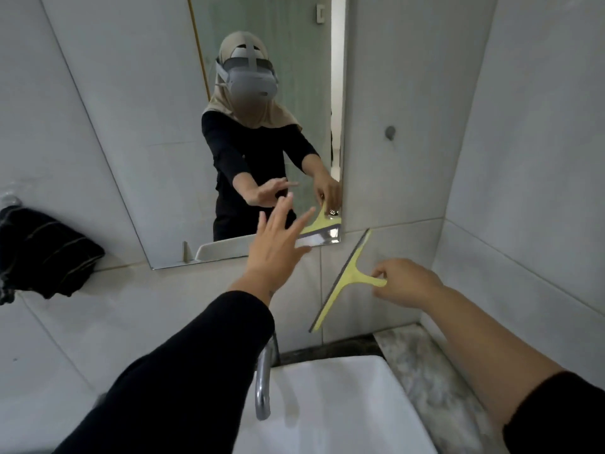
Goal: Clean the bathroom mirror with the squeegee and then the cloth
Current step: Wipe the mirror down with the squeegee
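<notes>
Squeegee point(347, 276): yellow, T-shaped, with a dark rubber edge, sitting tilted against the tiled wall point(409, 178) just below and to the right of the mirror's lower right corner; its blade is touching tile, not glass. Right hand point(407, 281): pinching the squeegee's short handle between thumb and fingertips, holding the tool steady. Left hand point(278, 244): open, fingers spread, reaching toward the lower part of the mirror point(163, 158) and gripping nothing; whether the fingertips are touching the glass cannot be told. Mirror: tall, narrow, tilted in the wide view, reflecting the person and the tool; no clear streaks, suds or wiped bands are showing, so how much of the squeegee pass is done cannot be read from the surface. Cloth point(42, 253): dark, bunched, hanging at the far left well apart from both hands and appearing untouched. Tap point(263, 381) and white basin point(343, 404): standing directly below the arms. Judged status: the squeegee stage is either starting or finishing at the bottom corner, since the blade is resting off the glass; the cloth stage is looking entirely outstanding, with the cloth yet to be fetched from the left.
</notes>
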`<action>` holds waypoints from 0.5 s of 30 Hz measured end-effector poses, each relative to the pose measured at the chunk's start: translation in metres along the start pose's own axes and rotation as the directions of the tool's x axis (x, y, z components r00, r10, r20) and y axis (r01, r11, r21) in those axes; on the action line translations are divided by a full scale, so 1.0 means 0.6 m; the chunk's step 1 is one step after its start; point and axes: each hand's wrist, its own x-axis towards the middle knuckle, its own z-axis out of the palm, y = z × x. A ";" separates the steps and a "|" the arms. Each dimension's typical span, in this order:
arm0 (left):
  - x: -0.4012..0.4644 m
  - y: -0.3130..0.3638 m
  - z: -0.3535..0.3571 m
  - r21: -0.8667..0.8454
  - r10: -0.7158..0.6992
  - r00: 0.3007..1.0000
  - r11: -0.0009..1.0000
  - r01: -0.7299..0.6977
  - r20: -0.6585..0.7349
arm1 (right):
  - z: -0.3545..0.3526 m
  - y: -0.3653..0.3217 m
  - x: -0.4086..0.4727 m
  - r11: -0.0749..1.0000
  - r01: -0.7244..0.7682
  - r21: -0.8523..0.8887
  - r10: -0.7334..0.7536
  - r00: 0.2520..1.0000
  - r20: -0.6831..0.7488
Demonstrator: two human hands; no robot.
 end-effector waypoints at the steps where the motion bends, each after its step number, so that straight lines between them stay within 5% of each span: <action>1: -0.003 0.022 0.008 -0.023 0.077 0.996 0.997 -0.076 0.049 | -0.019 0.001 -0.004 0.999 0.038 -0.031 -0.038 0.999 0.027; 4: -0.013 0.076 0.029 -0.056 0.301 0.944 0.953 -0.296 0.133 | -0.078 0.001 -0.020 0.982 0.118 -0.148 -0.113 0.993 0.044; 8: -0.010 0.111 0.034 -0.076 0.488 0.872 0.871 -0.485 0.037 | -0.148 0.002 -0.044 0.952 0.116 -0.282 -0.132 0.990 -0.038; 15: 0.026 0.136 0.036 0.083 0.577 0.804 0.817 -0.571 -0.142 | -0.217 0.013 -0.038 0.908 0.046 -0.415 -0.142 0.969 -0.202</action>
